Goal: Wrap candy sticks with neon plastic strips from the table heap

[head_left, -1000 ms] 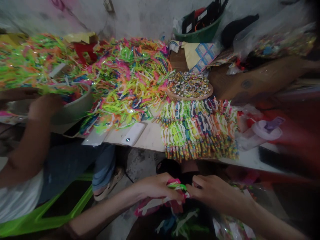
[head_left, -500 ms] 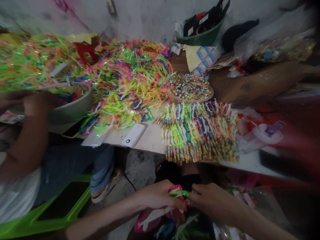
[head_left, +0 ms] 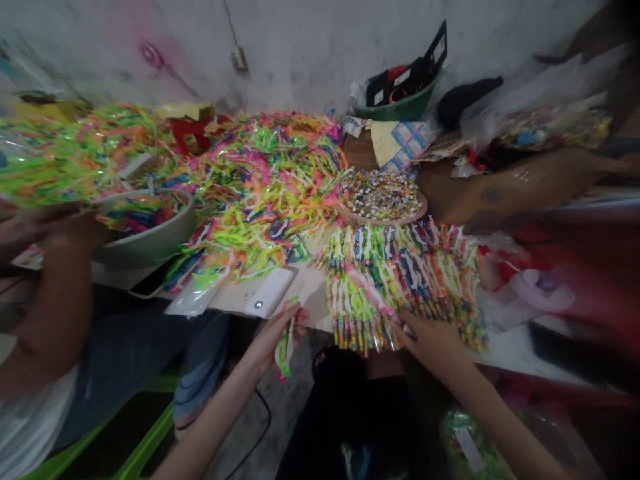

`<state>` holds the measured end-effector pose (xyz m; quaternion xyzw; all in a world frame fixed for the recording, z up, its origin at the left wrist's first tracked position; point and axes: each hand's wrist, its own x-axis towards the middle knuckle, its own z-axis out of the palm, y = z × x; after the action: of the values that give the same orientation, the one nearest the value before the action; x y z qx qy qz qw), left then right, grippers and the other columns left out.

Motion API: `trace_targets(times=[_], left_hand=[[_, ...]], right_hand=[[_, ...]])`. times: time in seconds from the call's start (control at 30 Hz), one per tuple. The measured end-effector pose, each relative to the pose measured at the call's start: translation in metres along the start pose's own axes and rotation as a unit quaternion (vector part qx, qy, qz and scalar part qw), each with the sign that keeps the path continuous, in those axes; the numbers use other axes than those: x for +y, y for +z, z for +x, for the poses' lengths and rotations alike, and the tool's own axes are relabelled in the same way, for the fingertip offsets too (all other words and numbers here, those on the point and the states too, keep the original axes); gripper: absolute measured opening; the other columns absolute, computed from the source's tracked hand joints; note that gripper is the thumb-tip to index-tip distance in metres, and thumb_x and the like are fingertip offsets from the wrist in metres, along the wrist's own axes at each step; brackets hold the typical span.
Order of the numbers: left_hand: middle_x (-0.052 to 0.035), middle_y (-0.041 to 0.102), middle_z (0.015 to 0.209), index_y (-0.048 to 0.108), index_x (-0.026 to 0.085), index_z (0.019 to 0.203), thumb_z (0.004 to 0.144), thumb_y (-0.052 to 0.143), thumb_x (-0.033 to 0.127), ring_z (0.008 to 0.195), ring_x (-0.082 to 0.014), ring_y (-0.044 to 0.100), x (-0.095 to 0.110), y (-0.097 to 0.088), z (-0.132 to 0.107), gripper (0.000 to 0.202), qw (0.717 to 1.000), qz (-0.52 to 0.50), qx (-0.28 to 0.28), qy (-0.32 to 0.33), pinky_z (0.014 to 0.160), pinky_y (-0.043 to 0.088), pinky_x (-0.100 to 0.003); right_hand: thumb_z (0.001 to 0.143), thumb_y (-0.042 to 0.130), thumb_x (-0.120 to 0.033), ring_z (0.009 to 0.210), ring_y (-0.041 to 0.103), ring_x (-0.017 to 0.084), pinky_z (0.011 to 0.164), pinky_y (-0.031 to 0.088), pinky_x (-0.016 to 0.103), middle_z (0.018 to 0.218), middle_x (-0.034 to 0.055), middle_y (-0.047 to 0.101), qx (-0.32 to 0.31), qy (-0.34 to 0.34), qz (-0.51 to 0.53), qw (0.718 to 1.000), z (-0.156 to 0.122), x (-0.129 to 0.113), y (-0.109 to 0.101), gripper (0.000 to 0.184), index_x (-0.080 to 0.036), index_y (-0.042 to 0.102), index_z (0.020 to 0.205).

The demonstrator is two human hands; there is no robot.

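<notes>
My left hand (head_left: 280, 333) is closed around a small bundle of green, white and pink strips (head_left: 283, 350) beside the table's front edge. In my right hand (head_left: 430, 343), the fingers pinch a pink strip piece with a white band (head_left: 370, 290). That piece stretches over the neat rows of colourful strip pieces (head_left: 405, 287), whose narrow patterned ends point towards me. Behind the rows sits a round shallow tray (head_left: 383, 217) full of small patterned pieces with white tips. A white phone (head_left: 270, 291) lies near my left hand.
A large heap of bright strips (head_left: 270, 173) covers the table's back and left. At left, a co-worker's hands (head_left: 75, 227) are by a pale basin (head_left: 150, 240). A pink-lidded cup (head_left: 540, 290) stands right of the rows. A green basin (head_left: 410, 103) is at the back.
My hands were together low over my lap, holding pink and green strips. They have moved apart and up to the table edge, each with a piece. The view has tilted up.
</notes>
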<state>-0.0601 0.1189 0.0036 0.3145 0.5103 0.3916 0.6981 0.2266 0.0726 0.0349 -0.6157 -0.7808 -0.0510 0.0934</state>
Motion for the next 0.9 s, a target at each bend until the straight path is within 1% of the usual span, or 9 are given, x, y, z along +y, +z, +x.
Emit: trace_targets(times=[0.07, 0.13, 0.27, 0.33, 0.4, 0.47, 0.57, 0.73, 0.9], left_hand=[[0.0061, 0.052, 0.057, 0.053, 0.017, 0.076, 0.073, 0.061, 0.053, 0.037, -0.0044, 0.041, -0.01, -0.009, 0.004, 0.037, 0.999, -0.033, 0.018, -0.012, 0.032, 0.029, -0.014], [0.0061, 0.052, 0.057, 0.053, 0.018, 0.078, 0.075, 0.058, 0.053, 0.035, -0.0042, 0.038, -0.019, -0.011, 0.004, 0.036, 0.999, -0.04, 0.015, -0.024, 0.029, 0.026, -0.014], [0.0019, 0.058, 0.065, 0.057, 0.016, 0.084, 0.071, 0.063, 0.052, 0.046, -0.0079, 0.051, -0.03, -0.002, -0.003, 0.039, 0.999, -0.007, 0.035, 0.007, 0.037, 0.041, -0.016], [-0.0005, 0.061, 0.069, 0.057, 0.014, 0.085, 0.068, 0.066, 0.055, 0.052, -0.01, 0.055, -0.03, 0.005, -0.007, 0.045, 0.999, 0.025, 0.031, 0.034, 0.042, 0.046, -0.018], [-0.0016, 0.062, 0.071, 0.057, 0.014, 0.088, 0.064, 0.068, 0.058, 0.053, -0.0114, 0.056, -0.028, 0.014, -0.012, 0.051, 0.998, 0.049, 0.0, 0.048, 0.041, 0.046, -0.019], [-0.0012, 0.063, 0.07, 0.056, 0.014, 0.091, 0.064, 0.068, 0.059, 0.051, -0.0116, 0.055, -0.026, 0.025, -0.018, 0.053, 0.995, 0.064, -0.05, 0.053, 0.038, 0.046, -0.02], [-0.0009, 0.064, 0.067, 0.055, 0.014, 0.092, 0.071, 0.063, 0.057, 0.046, -0.0104, 0.054, -0.022, 0.04, -0.028, 0.049, 0.987, 0.091, -0.13, 0.035, 0.036, 0.044, -0.019], [-0.0059, 0.067, 0.074, 0.059, 0.012, 0.089, 0.074, 0.062, 0.054, 0.049, -0.0114, 0.058, -0.011, 0.048, -0.039, 0.044, 0.966, 0.103, -0.232, -0.041, 0.037, 0.045, -0.018], [-0.0062, 0.067, 0.074, 0.063, 0.011, 0.089, 0.075, 0.064, 0.045, 0.049, -0.0103, 0.058, 0.002, 0.041, -0.041, 0.037, 0.937, 0.108, -0.313, -0.113, 0.034, 0.038, -0.015]], right_hand=[[0.092, 0.04, -0.043, 0.057, 0.067, 0.02, 0.047, 0.033, 0.024, 0.065, 0.0055, 0.071, 0.008, 0.066, -0.033, 0.997, 0.012, 0.003, 0.01, 0.033, -0.02, 0.064, 0.091], [0.091, 0.04, -0.044, 0.061, 0.068, 0.022, 0.049, 0.034, 0.024, 0.067, 0.0079, 0.071, -0.001, 0.084, -0.051, 0.995, 0.02, 0.003, 0.02, 0.034, -0.019, 0.063, 0.097], [0.089, 0.041, -0.05, 0.06, 0.066, 0.025, 0.048, 0.034, 0.026, 0.064, 0.0094, 0.068, -0.013, 0.141, -0.04, 0.989, 0.026, -0.003, 0.027, 0.04, -0.015, 0.059, 0.099], [0.088, 0.044, -0.048, 0.063, 0.065, 0.024, 0.051, 0.037, 0.026, 0.068, 0.008, 0.067, -0.03, 0.155, 0.056, 0.986, 0.024, -0.005, 0.021, 0.036, -0.015, 0.055, 0.1], [0.086, 0.049, -0.043, 0.067, 0.064, 0.02, 0.057, 0.042, 0.026, 0.074, 0.0045, 0.067, -0.075, 0.119, 0.204, 0.969, 0.022, -0.008, 0.013, 0.028, -0.018, 0.053, 0.098], [0.083, 0.053, -0.038, 0.07, 0.062, 0.016, 0.062, 0.045, 0.025, 0.077, 0.0006, 0.065, -0.143, 0.054, 0.333, 0.93, 0.02, -0.012, 0.004, 0.022, -0.02, 0.055, 0.095], [0.081, 0.058, -0.032, 0.074, 0.06, 0.014, 0.067, 0.048, 0.025, 0.083, -0.0003, 0.064, -0.198, -0.022, 0.418, 0.886, 0.018, -0.02, -0.003, 0.017, -0.02, 0.057, 0.093], [0.088, 0.051, -0.025, 0.094, 0.061, 0.018, 0.082, 0.049, 0.032, 0.102, 0.007, 0.064, -0.029, -0.141, 0.315, 0.938, 0.008, -0.029, 0.003, 0.022, -0.02, 0.053, 0.109], [0.092, 0.044, -0.027, 0.076, 0.064, 0.017, 0.061, 0.047, 0.026, 0.088, 0.0052, 0.066, 0.036, -0.275, 0.135, 0.951, -0.001, -0.029, 0.002, 0.016, -0.019, 0.054, 0.101]])
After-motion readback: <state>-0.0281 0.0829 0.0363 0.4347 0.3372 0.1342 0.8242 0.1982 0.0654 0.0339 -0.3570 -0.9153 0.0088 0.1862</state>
